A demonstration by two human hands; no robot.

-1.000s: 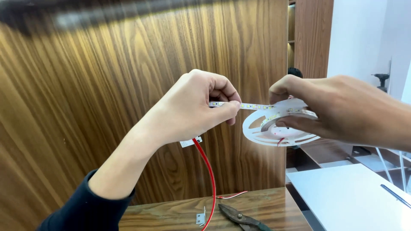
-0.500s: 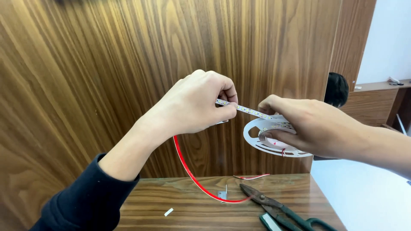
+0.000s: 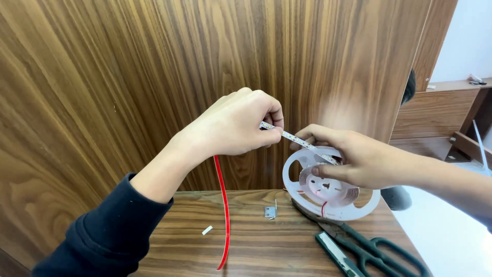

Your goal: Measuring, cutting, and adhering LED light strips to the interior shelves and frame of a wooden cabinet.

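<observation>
a thin red wire point(image 3: 224, 215) hangs below the left hand point(image 3: 233, 125), which pinches the free end of a narrow white led strip point(image 3: 297, 139) before a dark wood-grain wall panel point(image 3: 128, 77). the strip runs rightward to a white plastic reel point(image 3: 328, 192), gripped by the right hand point(image 3: 359, 159) above the wooden tabletop point(image 3: 256, 241). green-handled scissors point(image 3: 369, 249) lie at right.

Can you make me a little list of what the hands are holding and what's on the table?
Left hand: pinches the end of a light strip
Right hand: holds a white reel
Red wire: hangs below the left hand
Table: wooden, with green-handled scissors, a small metal clip, a white scrap
Behind: wood panel wall
</observation>
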